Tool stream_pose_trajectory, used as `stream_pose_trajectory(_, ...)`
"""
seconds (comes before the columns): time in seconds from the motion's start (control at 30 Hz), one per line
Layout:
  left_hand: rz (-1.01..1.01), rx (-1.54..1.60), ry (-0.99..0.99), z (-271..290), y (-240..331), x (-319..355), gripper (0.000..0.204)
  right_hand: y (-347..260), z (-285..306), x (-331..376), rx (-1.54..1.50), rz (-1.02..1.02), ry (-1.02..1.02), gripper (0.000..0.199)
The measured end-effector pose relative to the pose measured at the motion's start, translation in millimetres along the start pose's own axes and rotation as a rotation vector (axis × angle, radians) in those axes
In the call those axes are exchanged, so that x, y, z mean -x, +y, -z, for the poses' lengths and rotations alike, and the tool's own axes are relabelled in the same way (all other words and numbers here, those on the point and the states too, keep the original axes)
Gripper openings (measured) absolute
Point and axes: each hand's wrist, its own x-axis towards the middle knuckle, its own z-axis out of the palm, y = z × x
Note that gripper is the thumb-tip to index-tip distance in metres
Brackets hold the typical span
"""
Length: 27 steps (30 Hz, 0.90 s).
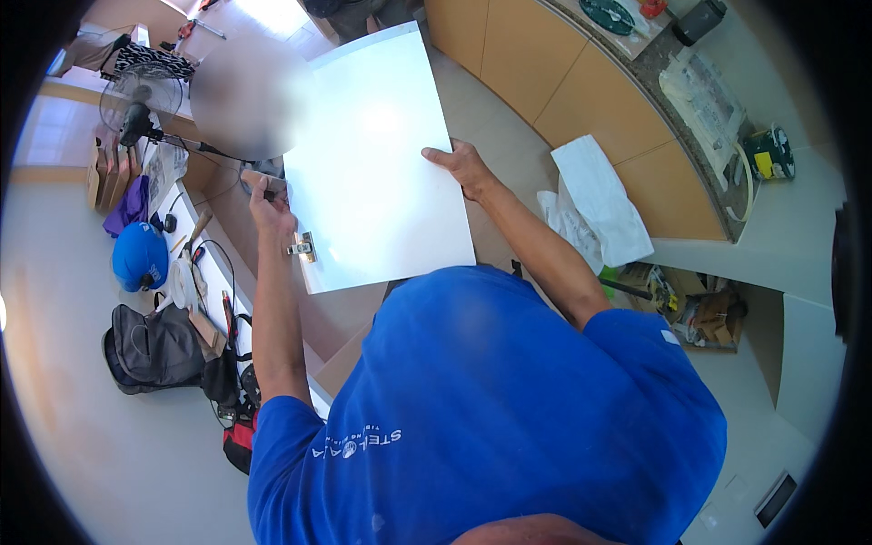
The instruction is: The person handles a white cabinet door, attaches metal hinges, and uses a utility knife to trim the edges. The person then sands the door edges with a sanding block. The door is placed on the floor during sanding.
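Blue shirt (pixel 490 409) fills the bottom of the view. Both arms reach up to a big white board (pixel 377 163). Left hand (pixel 270 211) grips its left edge, just above a metal hinge (pixel 302 246). Right hand (pixel 463 166) grips its right edge. Wood cabinets (pixel 554 82) curve close on the right. Bare floor lies beyond the board. Bags (pixel 154 350) lie well off to the left.

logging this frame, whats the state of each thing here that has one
white panel: held up off the floor, gripped at both side edges
hinge: mounted on the panel's left edge
left hand: closed on the panel edge
right hand: closed on the panel edge
black bag: lying on the floor
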Motion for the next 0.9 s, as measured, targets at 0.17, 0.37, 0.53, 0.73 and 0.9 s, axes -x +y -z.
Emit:
stream_pose_trajectory(0.17,0.006,0.003,0.111,7,-4,4,0.016,8,8,26,-0.211,-0.119,-0.171,0.067)
stream_pose_trajectory(0.37,0.019,0.005,0.129,16,-4,8,0.021,27,3,114,-0.287,-0.198,-0.25,0.089)
stream_pose_trajectory(0.53,0.053,-0.071,0.123,-7,2,14,0.017,30,8,129,-0.194,-0.212,-0.272,0.108)
stream_pose_trajectory(0.73,0.054,-0.113,0.1,-15,9,-2,0.017,37,11,110,-0.305,-0.247,-0.313,0.108)
stream_pose_trajectory(0.9,0.048,-0.142,0.112,-20,6,-18,0.018,38,11,102,-0.319,-0.232,-0.31,0.104)
